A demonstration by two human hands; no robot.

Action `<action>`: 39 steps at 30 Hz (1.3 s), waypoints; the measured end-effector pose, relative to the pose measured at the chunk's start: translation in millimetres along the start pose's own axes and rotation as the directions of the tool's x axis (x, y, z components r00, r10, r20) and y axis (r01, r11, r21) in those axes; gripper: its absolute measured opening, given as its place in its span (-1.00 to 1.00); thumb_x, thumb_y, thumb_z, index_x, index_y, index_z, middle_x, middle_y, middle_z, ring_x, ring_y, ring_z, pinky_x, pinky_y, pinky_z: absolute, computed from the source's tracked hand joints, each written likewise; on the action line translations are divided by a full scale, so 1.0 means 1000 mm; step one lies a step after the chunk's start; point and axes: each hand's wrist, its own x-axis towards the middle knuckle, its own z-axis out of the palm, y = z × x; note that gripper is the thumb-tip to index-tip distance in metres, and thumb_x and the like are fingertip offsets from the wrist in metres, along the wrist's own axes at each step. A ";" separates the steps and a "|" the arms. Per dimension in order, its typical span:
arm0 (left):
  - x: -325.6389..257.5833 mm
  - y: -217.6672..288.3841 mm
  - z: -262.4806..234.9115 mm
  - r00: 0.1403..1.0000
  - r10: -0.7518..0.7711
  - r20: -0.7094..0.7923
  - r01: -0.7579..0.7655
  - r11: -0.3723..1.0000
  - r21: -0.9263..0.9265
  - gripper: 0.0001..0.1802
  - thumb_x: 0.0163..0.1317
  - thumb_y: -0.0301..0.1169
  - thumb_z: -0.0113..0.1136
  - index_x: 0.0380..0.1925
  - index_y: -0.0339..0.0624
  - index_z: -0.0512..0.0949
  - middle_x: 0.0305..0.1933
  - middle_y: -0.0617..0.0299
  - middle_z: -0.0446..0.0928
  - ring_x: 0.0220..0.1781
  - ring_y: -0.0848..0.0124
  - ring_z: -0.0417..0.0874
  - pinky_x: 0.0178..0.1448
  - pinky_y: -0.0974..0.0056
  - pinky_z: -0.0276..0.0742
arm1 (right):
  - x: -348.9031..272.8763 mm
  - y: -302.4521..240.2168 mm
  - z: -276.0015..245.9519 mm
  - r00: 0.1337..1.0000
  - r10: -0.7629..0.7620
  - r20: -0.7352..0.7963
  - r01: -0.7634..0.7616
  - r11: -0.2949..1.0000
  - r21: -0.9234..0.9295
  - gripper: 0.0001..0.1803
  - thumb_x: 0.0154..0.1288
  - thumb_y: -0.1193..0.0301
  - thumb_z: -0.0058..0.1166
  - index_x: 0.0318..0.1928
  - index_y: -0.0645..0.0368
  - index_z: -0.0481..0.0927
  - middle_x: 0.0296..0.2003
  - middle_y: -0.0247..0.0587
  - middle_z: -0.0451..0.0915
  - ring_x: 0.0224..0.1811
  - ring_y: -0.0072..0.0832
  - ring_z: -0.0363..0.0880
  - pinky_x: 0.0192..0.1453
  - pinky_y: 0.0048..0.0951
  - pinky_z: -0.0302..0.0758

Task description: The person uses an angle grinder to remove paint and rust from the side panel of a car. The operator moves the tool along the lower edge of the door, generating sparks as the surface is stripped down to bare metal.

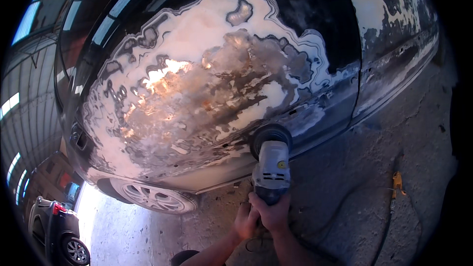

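Note:
Both of my hands are closed around the dark rear end of a pale grey angle grinder [274,167]. My right hand [274,213] wraps it with the thumb lying across the top. Just left of it, my left hand [245,222] is closed at the handle, its grip partly hidden by the right. The tool's round black disc [268,135] lies against the lower part of a dark car door [325,19], or very close to it; contact cannot be made out. A large sanded patch [197,29] on the door shows pale filler, ringed paint layers and bare, scratched metal.
Left of the tool is the car's dusty wheel [155,197]. A yellow-ended tool [397,182] with a dark hose lies on the concrete floor [345,202] at the right, near a loose cable. Another dark car [54,231] stands at the lower left.

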 end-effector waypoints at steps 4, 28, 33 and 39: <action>0.012 0.029 -0.002 0.965 -0.255 0.063 0.262 0.912 -0.317 -0.63 0.17 -0.27 -0.02 -0.10 -0.29 0.43 -0.25 -0.09 0.52 -0.26 0.10 0.56 -0.19 0.15 0.46 | 0.001 -0.009 0.002 1.000 0.003 0.020 -0.002 0.997 -0.072 -0.69 -0.11 0.42 0.34 -0.31 0.27 0.58 -0.41 -0.23 0.63 -0.36 -0.53 0.60 -0.23 -0.44 0.52; 0.029 0.062 0.007 0.998 0.006 0.070 -0.006 1.000 0.009 -0.54 0.27 -0.16 -0.21 -0.12 -0.33 0.46 -0.25 0.02 0.57 -0.23 0.25 0.60 -0.15 0.23 0.48 | 0.007 -0.002 -0.014 0.991 -0.034 -0.132 0.029 0.999 -0.038 -0.70 -0.10 0.37 0.34 -0.35 0.29 0.60 -0.44 -0.26 0.63 -0.41 -0.57 0.59 -0.27 -0.45 0.51; 0.036 0.068 0.006 0.967 -0.246 0.068 0.254 0.953 -0.166 -0.55 0.28 -0.15 -0.20 -0.18 -0.33 0.50 -0.25 -0.02 0.56 -0.24 0.27 0.59 -0.15 0.26 0.48 | 0.009 -0.019 -0.009 0.995 -0.029 -0.093 0.022 0.997 -0.076 -0.71 -0.09 0.40 0.33 -0.35 0.30 0.58 -0.45 -0.28 0.61 -0.43 -0.57 0.57 -0.30 -0.45 0.51; 0.033 0.056 0.016 0.972 -0.212 0.100 0.230 0.943 -0.240 -0.52 0.28 -0.16 -0.21 -0.18 -0.41 0.48 -0.20 -0.01 0.56 -0.13 0.34 0.55 -0.05 0.26 0.44 | 0.008 -0.019 -0.017 0.997 0.008 -0.082 -0.009 1.000 -0.013 -0.73 -0.08 0.42 0.32 -0.36 0.29 0.58 -0.45 -0.29 0.61 -0.44 -0.61 0.56 -0.32 -0.49 0.50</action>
